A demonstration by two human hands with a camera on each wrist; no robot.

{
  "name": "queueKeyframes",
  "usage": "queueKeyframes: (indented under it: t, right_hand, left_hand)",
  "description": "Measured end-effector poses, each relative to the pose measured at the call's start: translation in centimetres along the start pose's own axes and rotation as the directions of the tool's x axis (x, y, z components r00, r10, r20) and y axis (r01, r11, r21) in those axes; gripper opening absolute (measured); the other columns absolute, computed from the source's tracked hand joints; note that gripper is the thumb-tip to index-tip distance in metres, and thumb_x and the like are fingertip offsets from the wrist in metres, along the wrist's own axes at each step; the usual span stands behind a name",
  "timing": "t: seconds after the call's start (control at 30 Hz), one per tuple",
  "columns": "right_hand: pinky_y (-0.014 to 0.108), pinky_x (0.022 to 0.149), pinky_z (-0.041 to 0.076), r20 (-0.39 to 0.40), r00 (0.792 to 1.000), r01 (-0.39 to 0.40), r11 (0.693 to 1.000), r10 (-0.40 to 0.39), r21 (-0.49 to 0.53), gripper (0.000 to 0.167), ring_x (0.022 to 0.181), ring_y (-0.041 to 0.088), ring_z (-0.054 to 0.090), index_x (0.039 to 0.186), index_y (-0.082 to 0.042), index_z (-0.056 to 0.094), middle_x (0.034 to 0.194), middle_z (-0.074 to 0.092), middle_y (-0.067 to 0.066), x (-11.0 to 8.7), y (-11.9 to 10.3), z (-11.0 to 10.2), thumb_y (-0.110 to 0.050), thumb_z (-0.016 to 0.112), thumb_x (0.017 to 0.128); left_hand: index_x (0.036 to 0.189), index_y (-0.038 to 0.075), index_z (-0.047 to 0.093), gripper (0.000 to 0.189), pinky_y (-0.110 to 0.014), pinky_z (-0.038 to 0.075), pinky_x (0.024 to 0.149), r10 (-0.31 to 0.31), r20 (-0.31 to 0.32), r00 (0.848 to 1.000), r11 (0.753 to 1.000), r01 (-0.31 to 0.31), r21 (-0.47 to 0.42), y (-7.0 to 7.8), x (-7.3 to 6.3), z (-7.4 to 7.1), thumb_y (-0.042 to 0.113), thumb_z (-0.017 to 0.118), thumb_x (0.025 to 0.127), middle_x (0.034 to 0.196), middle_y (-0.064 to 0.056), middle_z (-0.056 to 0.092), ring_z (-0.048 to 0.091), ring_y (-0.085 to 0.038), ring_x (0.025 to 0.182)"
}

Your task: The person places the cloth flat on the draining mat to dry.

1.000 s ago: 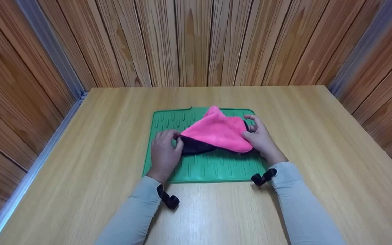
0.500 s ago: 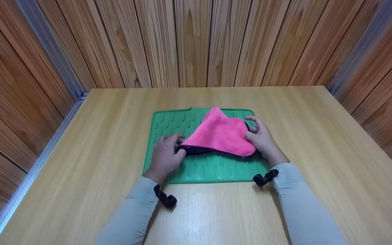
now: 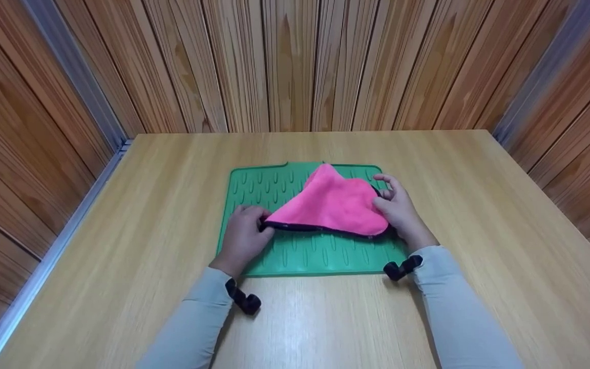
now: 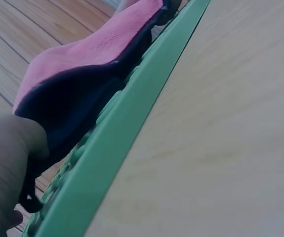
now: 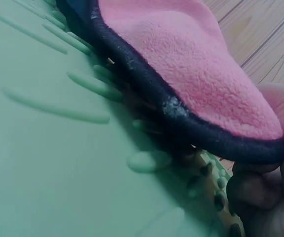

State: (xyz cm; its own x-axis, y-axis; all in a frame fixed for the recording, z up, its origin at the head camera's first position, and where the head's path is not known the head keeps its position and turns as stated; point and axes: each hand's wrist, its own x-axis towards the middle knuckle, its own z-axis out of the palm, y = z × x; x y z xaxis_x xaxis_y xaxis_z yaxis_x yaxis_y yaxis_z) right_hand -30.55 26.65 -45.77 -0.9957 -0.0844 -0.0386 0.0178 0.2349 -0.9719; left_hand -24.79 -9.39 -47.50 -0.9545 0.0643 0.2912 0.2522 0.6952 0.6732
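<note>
A pink fleecy cloth with a dark navy edge and underside is held partly folded over a green ridged mat. My left hand pinches its left corner between thumb and fingers. In the left wrist view the dark underside bulges beside the thumb, and a small dark loop hangs below it. At the opposite end my right hand pinches the right edge, its index finger raised. The right wrist view shows the dark binding with a pale worn spot, raised off the mat.
The mat lies on a light wooden table. Wood-plank walls stand behind and on both sides, with a metal strip along the left. A black wrist camera sits at the left cuff, another at the right.
The left hand has shifted slightly left and down, regripping the corner. The cloth's front edge has come lower and straighter, showing less dark underside. The right hand has drifted slightly right.
</note>
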Motion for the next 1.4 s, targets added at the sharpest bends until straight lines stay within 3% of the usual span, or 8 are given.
queueKeyframes:
  t: [0.4, 0.6, 0.8, 0.9, 1.03, 1.2, 1.3, 1.4]
  right_hand:
    - [0.021, 0.065, 0.049, 0.026, 1.0, -0.011, 0.999, 0.012, -0.038, 0.069, 0.069, 0.008, 0.055, 0.17, -0.008, 0.034, 0.091, 0.058, -0.008, -0.4, -0.1, -0.4, -0.002, 0.057, 0.105]
    - [0.021, 0.069, 0.054, 0.035, 0.999, -0.022, 0.995, 0.026, -0.099, 0.069, 0.076, 0.009, 0.061, 0.17, -0.01, 0.034, 0.104, 0.059, -0.002, -0.8, 0.1, -0.4, -0.004, 0.059, 0.106]
    - [0.021, 0.069, 0.054, 0.032, 0.999, -0.024, 0.99, 0.028, -0.136, 0.07, 0.076, 0.01, 0.061, 0.171, -0.012, 0.034, 0.104, 0.055, 0.0, -1.0, 0.0, -0.4, -0.006, 0.061, 0.107]
    - [0.021, 0.07, 0.056, 0.034, 0.999, -0.021, 0.986, 0.027, -0.163, 0.07, 0.078, 0.01, 0.063, 0.171, -0.012, 0.035, 0.107, 0.057, 0.002, -1.1, 0.0, -0.3, -0.007, 0.061, 0.107]
    - [0.023, 0.071, 0.056, 0.047, 0.999, -0.006, 0.974, 0.017, -0.228, 0.066, 0.079, 0.011, 0.065, 0.167, -0.011, 0.041, 0.11, 0.063, 0.004, -1.1, 0.2, -0.1, -0.008, 0.061, 0.104]
    - [0.024, 0.07, 0.053, 0.049, 0.999, 0.005, 0.967, 0.007, -0.253, 0.064, 0.078, 0.011, 0.061, 0.165, -0.01, 0.043, 0.102, 0.061, 0.001, -1.1, 0.2, 0.0, -0.009, 0.061, 0.104]
    - [0.023, 0.07, 0.052, 0.037, 0.999, -0.008, 0.973, 0.017, -0.231, 0.064, 0.079, 0.011, 0.059, 0.167, -0.01, 0.04, 0.102, 0.061, 0.0, -1.2, 0.1, 0.0, -0.011, 0.06, 0.106]
    - [0.022, 0.077, 0.052, 0.018, 0.999, -0.039, 0.975, 0.044, -0.219, 0.063, 0.092, 0.013, 0.061, 0.17, -0.012, 0.037, 0.116, 0.064, 0.005, -1.1, -0.1, -0.1, -0.018, 0.059, 0.111]
  left_hand:
    - [0.108, 0.009, 0.081, 0.01, -0.046, 0.05, 0.098, 0.006, -0.117, 0.993, 1.0, -0.002, 0.03, -1.9, -1.0, -2.5, 0.006, 0.078, 0.099, 0.111, -0.011, 0.079, 0.06, -0.031, 0.111]
    - [0.112, 0.009, 0.083, 0.012, -0.05, 0.052, 0.102, 0.034, -0.163, 0.986, 0.999, -0.03, 0.023, -2.5, -1.2, -2.9, 0.007, 0.081, 0.1, 0.117, -0.012, 0.081, 0.062, -0.033, 0.114]
    - [0.113, 0.008, 0.083, 0.013, -0.051, 0.052, 0.104, 0.058, -0.183, 0.981, 0.998, -0.06, -0.006, -2.6, -1.3, -3.2, 0.007, 0.08, 0.101, 0.117, -0.012, 0.08, 0.061, -0.033, 0.116]
    - [0.11, 0.008, 0.083, 0.011, -0.048, 0.052, 0.103, 0.062, -0.14, 0.988, 0.996, -0.069, -0.048, -2.9, -1.2, -3.3, 0.005, 0.079, 0.1, 0.114, -0.011, 0.079, 0.059, -0.031, 0.115]
    - [0.105, 0.01, 0.082, 0.012, -0.043, 0.051, 0.101, 0.094, 0.015, 0.995, 0.99, -0.092, -0.103, -3.4, -1.2, -3.5, 0.002, 0.079, 0.097, 0.112, -0.009, 0.077, 0.055, -0.026, 0.116]
    - [0.105, 0.018, 0.082, 0.008, -0.042, 0.047, 0.103, 0.112, 0.214, 0.97, 0.987, -0.083, -0.14, -3.7, -1.2, -3.8, 0.014, 0.081, 0.099, 0.12, -0.004, 0.073, 0.049, -0.021, 0.12]
    - [0.116, 0.02, 0.081, 0.011, -0.044, 0.046, 0.104, 0.081, 0.238, 0.968, 0.988, -0.046, -0.15, -3.6, -1.1, -3.8, 0.022, 0.075, 0.106, 0.121, -0.004, 0.073, 0.05, -0.022, 0.121]
    - [0.131, 0.02, 0.078, 0.024, -0.044, 0.046, 0.099, 0.0, 0.211, 0.977, 0.994, 0.023, -0.107, -3.1, -0.9, -3.7, 0.029, 0.064, 0.114, 0.117, -0.007, 0.073, 0.052, -0.025, 0.119]
